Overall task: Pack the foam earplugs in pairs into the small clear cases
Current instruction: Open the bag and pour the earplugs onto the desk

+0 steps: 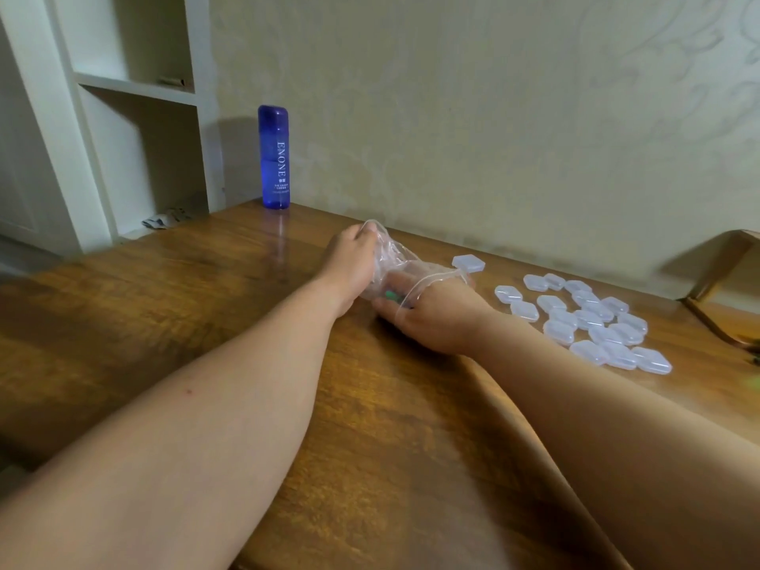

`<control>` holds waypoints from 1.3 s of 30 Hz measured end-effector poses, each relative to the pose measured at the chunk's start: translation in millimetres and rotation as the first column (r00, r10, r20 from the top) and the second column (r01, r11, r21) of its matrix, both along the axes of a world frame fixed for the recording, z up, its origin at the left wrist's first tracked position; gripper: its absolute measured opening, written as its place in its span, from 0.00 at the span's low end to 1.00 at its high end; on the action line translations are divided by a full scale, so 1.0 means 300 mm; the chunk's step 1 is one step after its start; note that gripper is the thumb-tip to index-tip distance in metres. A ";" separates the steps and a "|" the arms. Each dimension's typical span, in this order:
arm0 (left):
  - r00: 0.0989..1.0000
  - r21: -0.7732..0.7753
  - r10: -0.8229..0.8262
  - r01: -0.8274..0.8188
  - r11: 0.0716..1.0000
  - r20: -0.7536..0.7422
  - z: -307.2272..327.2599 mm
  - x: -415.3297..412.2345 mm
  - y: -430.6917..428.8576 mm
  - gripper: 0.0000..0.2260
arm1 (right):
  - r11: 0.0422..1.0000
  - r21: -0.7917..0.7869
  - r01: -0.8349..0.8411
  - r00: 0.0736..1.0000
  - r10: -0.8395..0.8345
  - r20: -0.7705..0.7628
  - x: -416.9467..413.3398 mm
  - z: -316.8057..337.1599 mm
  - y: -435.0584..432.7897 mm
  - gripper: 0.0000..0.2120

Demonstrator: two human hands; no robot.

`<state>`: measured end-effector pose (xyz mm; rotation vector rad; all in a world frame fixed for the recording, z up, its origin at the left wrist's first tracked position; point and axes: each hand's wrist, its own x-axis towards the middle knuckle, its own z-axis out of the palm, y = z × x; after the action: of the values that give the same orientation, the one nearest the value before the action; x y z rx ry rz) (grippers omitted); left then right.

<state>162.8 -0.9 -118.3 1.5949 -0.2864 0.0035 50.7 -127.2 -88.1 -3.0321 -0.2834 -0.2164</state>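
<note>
A crumpled clear plastic bag (395,261) lies on the wooden table (205,322) between my hands. My left hand (349,261) grips the bag's far end. My right hand (436,318) is pushed into the bag's open mouth, its fingers hidden inside. A bit of green, apparently a foam earplug (390,296), shows through the plastic by my right fingers. Several small clear cases (588,318) lie shut in a loose cluster to the right. One more case (469,263) sits apart, just beyond my right hand.
A tall blue bottle (274,158) stands at the table's far edge by the wall. White shelves (135,88) fill the back left. A wooden chair back (719,265) rises at the right edge.
</note>
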 end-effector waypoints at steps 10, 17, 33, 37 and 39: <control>0.997 0.034 0.078 -0.079 0.996 0.026 -0.002 -0.001 -0.001 0.14 | 0.938 0.345 0.038 0.999 -0.048 0.018 -0.019 -0.045 -0.035 0.12; 0.990 0.026 0.139 -0.140 0.990 0.017 0.004 -0.006 0.005 0.13 | 0.938 0.333 0.098 0.991 -0.124 0.058 -0.041 -0.040 -0.042 0.13; 0.993 0.073 0.113 -0.115 0.991 0.032 -0.001 -0.007 -0.011 0.19 | 0.976 0.193 -0.098 0.986 0.069 0.149 -0.056 -0.044 -0.029 0.03; 0.993 0.094 0.113 -0.116 0.989 0.040 -0.001 -0.002 -0.014 0.19 | 0.993 0.090 -0.081 0.996 0.078 0.041 -0.065 -0.003 0.006 0.09; 0.992 0.105 0.116 -0.119 0.987 0.040 0.000 -0.002 -0.017 0.18 | 1.000 0.016 -0.013 0.999 0.014 -0.046 -0.064 0.027 0.029 0.14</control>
<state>162.1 -5.9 -118.3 1.7184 -0.2214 0.1079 31.6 -118.3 -80.1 -3.0135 -0.2973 -0.1467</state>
